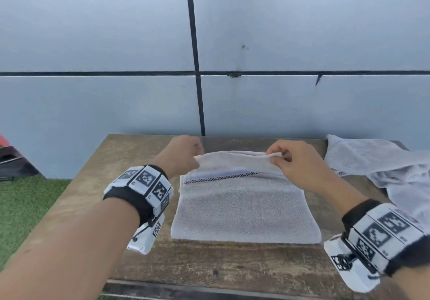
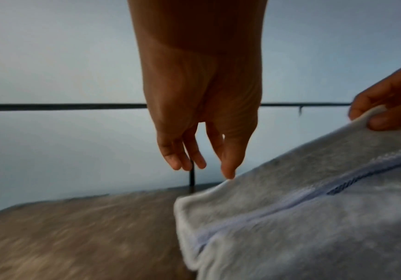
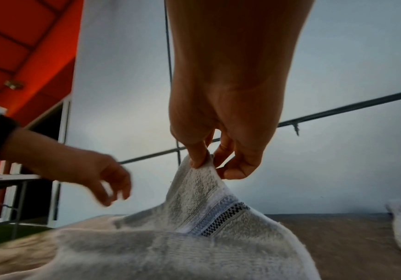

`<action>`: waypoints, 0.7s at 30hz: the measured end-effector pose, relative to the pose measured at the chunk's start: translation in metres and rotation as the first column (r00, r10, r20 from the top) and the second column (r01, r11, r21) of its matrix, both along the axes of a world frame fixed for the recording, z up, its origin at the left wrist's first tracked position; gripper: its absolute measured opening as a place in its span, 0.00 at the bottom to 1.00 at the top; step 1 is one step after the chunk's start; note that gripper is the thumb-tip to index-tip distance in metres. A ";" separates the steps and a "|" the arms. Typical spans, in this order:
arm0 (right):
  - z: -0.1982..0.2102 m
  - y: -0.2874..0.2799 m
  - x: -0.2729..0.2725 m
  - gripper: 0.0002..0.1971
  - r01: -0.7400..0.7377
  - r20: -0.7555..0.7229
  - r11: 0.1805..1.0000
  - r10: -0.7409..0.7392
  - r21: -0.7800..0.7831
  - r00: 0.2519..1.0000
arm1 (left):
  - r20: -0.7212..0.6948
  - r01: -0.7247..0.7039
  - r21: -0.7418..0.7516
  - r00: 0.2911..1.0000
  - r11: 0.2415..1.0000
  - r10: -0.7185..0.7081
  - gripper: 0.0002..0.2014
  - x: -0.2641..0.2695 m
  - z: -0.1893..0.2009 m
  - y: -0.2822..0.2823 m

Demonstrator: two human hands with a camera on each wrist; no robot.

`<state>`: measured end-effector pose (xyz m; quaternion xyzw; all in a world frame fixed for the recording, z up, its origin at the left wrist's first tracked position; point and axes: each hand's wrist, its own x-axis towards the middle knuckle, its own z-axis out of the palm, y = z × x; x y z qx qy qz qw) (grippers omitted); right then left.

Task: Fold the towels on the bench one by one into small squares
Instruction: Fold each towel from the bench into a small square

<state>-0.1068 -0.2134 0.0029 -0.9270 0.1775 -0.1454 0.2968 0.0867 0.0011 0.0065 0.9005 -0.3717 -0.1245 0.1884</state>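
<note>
Grey towel [image 1: 242, 209] lies at the centre of the wooden desk [image 1: 97, 195], near edge flat, far edge lifted off the wood and curling back toward the person. A pale blue band and a black-and-white checked stripe [image 1: 221, 178] run across it just below the raised edge. Right hand [image 1: 293, 162], at 1 o'clock from the towel's middle, has the far right corner in a tight grip: thumb and forefinger pinch the cloth, the other fingers curled beneath, clear in the right wrist view [image 3: 202, 159]. Left hand [image 1: 181, 155], at 11 o'clock, is at the far left corner; the left wrist view shows its fingers [image 2: 228, 164] hanging loosely straight, one tip just touching the towel's edge, nothing closed round the cloth. That view is blurred, so any firmer hold cannot be made out. A second towel [image 1: 377, 162], pale and crumpled, sits at 2 o'clock on the desk, well apart from the first. Grey panelled wall [image 1: 93, 102] stands behind the desk; green turf [image 1: 25, 204] at 9 o'clock.
</note>
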 end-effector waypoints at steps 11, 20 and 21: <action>0.011 0.049 -0.047 0.12 -0.061 0.313 0.939 -0.051 0.340 0.948 | -0.119 0.219 -0.444 0.946 0.869 -0.300 0.11 -0.116 0.029 -0.035; 0.020 0.048 -0.047 0.13 -0.095 0.308 0.830 -0.096 0.550 0.947 | -0.167 0.062 -0.634 0.962 0.771 -0.215 0.03 -0.112 0.014 -0.034; 0.020 0.047 -0.044 0.12 -0.093 0.293 0.818 -0.096 0.568 0.951 | -0.179 0.054 -0.632 0.960 0.773 -0.214 0.03 -0.110 0.014 -0.034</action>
